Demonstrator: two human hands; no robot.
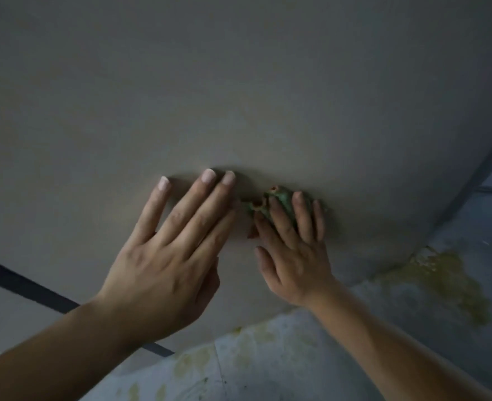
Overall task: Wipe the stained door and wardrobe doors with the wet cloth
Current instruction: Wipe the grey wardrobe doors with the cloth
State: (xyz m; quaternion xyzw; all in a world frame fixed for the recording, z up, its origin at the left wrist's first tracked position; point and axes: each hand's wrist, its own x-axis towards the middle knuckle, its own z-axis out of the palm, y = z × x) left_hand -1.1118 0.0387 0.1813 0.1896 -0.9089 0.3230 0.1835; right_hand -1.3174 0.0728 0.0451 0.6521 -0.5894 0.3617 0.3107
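A plain beige door panel (pixel 239 96) fills most of the head view, dimly lit. My left hand (pixel 169 256) lies flat against it with straight, spread fingers. Just to its right, my right hand (pixel 291 250) presses a small bunched green cloth (pixel 279 199) with orange edging onto the panel. Its fingers lie straight over the cloth, and most of the cloth is hidden beneath them. The two hands are a finger's width apart.
Below the panel's lower edge lies a grey floor (pixel 311 357) with yellowish stains (pixel 444 282) at the right and bottom. A dark strip (pixel 22 282) runs diagonally at the lower left. Another dark edge (pixel 482 166) borders the panel on the right.
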